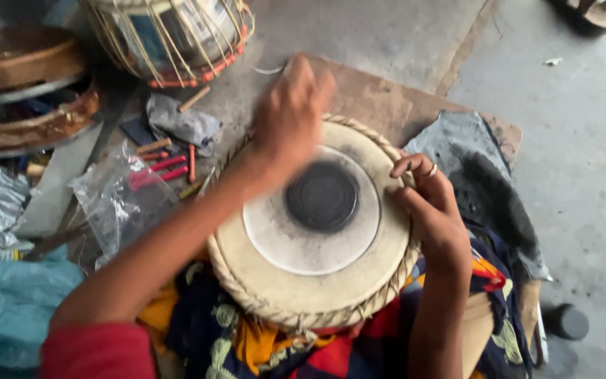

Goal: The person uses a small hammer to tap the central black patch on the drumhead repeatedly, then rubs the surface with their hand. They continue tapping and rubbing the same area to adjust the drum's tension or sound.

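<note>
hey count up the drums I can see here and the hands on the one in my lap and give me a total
Drums: 2, the drum in the lap and the laced drum at the top.
Hands: 2, the left hand, blurred over the drumhead, and the right hand on the rim.
Total: 4

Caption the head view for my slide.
Left hand blurred over a drum's black centre patch; right hand grips its braided rim.

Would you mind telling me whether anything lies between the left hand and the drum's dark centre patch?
Nothing visible does. The left hand, blurred, is above the drumhead beside the dark centre patch; the right hand grips the braided rim.
</note>
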